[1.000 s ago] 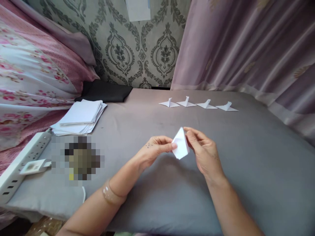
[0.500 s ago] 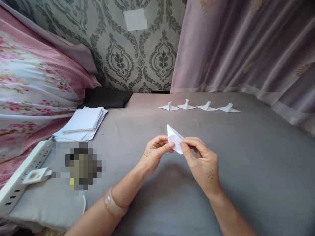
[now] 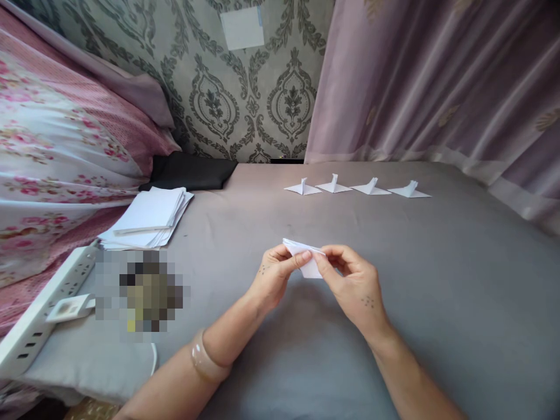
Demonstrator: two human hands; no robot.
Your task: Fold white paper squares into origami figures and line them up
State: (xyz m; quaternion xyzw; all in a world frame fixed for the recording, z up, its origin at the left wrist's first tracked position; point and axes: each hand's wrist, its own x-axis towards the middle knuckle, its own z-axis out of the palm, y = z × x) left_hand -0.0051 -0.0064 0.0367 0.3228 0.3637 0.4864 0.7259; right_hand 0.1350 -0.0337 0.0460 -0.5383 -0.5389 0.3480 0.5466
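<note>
A folded white paper [image 3: 311, 268] is held in the air above the grey cloth surface, its upper edge nearly level and its left end pointed. My left hand [image 3: 277, 271] pinches its left part, with the thumb lying across the front. On the right side, my right hand [image 3: 350, 277] grips the paper between thumb and bent fingers. The two thumbs almost meet at the middle of the sheet. Fingers behind the paper are partly hidden.
Several folded paper figures [image 3: 334, 185] stand in a row at the back. To the left lie a stack of white paper [image 3: 146, 213], a black flat item [image 3: 188, 170], a white power strip [image 3: 48, 306] with a plugged-in charger [image 3: 70, 308], and a pixelated object [image 3: 151, 294].
The paper has turned: its point, earlier aimed upward, now leans left and sits lower. My left thumb has slid further across its front. Both hands keep hold.
</note>
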